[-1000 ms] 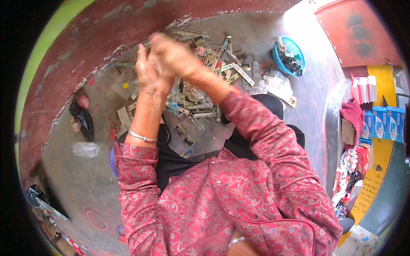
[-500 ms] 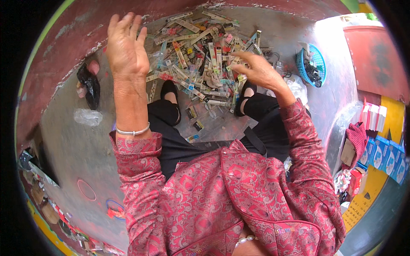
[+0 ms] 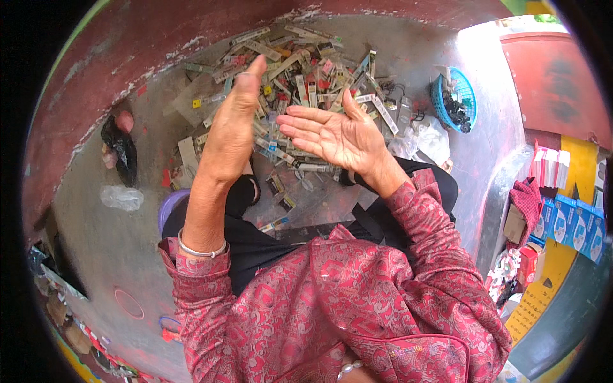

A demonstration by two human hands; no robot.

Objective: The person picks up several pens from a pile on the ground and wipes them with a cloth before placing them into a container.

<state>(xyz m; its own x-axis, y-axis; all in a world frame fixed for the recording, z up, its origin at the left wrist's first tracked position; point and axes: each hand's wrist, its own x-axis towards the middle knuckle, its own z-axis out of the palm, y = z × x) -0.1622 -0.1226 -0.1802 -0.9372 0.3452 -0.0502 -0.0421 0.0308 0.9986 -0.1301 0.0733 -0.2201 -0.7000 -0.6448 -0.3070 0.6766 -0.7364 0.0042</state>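
Note:
Both my hands are raised over a heap of long, narrow packages (image 3: 297,64) on the floor. My left hand (image 3: 233,131) is seen edge-on, its fingers stretched out and nothing in its grasp; a silver bangle (image 3: 203,251) circles that wrist. Facing it, my right hand (image 3: 341,137) lies palm up with straight fingers and the thumb apart, also holding nothing. A gap separates the two hands. The slim packs are many-coloured, some clear, and lie criss-crossed; my hands and forearms hide part of them.
A blue plastic basket (image 3: 474,102) with dark items stands right of the heap, near a white plastic bag (image 3: 431,137). To the left lie a black bag (image 3: 128,156) and a clear plastic bag (image 3: 121,198). Blue boxes (image 3: 575,223) sit far right.
My left hand has turned edge-on and come down and right. My right hand has moved left and lower, turning palm up. Some packs now show left of the heap, previously behind my arm.

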